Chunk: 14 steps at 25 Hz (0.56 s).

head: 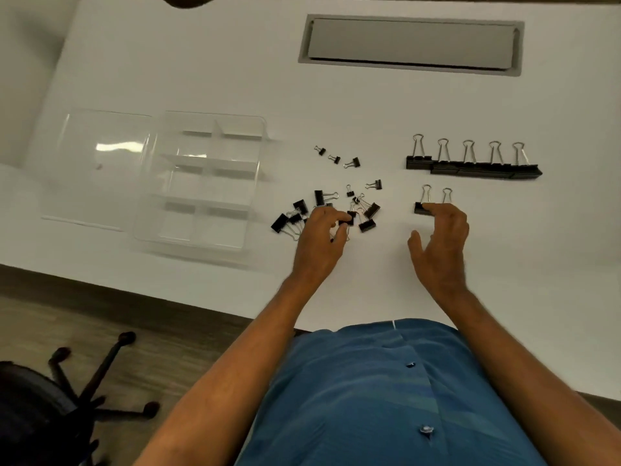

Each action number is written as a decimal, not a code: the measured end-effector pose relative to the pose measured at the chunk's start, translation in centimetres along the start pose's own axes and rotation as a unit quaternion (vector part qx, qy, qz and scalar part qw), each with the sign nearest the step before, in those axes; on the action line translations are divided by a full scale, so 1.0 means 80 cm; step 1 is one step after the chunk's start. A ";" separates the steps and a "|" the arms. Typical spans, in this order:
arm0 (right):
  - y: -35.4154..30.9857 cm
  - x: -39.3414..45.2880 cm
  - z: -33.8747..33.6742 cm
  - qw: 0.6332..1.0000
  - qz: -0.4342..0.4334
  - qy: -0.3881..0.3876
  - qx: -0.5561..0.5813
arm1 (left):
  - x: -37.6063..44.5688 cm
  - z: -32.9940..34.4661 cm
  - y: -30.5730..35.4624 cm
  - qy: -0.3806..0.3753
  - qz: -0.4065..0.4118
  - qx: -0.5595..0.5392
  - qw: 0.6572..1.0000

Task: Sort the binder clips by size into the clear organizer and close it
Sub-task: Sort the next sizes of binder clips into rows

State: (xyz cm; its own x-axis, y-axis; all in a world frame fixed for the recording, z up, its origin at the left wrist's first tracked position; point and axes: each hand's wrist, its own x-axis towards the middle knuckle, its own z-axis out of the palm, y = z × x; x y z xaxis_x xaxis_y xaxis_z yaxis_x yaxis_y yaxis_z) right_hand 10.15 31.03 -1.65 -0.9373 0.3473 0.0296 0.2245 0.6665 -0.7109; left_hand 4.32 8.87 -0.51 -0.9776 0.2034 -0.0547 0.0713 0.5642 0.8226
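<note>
Left hand (322, 230) at frame centre, fingers curled, pinching a small clip (349, 218) in the loose pile (329, 210). Right hand (443, 237) spread, fingertips touching a big clip (422, 207) below the row of five (473, 163). Clear organizer (201, 183) at left, lid (90, 166) open flat on the white table (201, 62).

office | white desk (201, 62) with cable-tray flap (410, 42) | swivel chair base (100, 381) on floor
</note>
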 end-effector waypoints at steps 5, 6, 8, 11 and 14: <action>-0.068 -0.033 0.045 0.993 -0.072 -0.096 -0.010 | -0.012 -0.063 -0.046 0.074 -0.044 0.106 0.991; -0.077 -0.038 0.055 0.988 -0.095 -0.119 -0.020 | -0.010 -0.070 -0.055 0.052 -0.056 0.134 0.988; -0.089 -0.050 0.076 0.975 -0.145 -0.161 -0.045 | -0.008 -0.080 -0.068 -0.026 -0.079 0.181 0.980; -0.094 -0.062 0.106 0.958 -0.187 -0.193 -0.095 | -0.008 -0.086 -0.078 -0.090 -0.078 0.211 0.970; -0.094 -0.070 0.125 0.947 -0.198 -0.205 -0.145 | -0.014 -0.089 -0.085 -0.080 -0.057 0.217 0.971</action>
State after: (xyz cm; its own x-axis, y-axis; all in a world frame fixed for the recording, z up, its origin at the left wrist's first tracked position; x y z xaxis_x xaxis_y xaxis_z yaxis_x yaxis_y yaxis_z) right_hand 11.05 17.44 -3.53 -0.9747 -0.2141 -0.0640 -0.1588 0.8653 -0.4755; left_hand 3.53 -0.93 -2.00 -0.9434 0.2222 -0.2462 0.0758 0.8673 0.4920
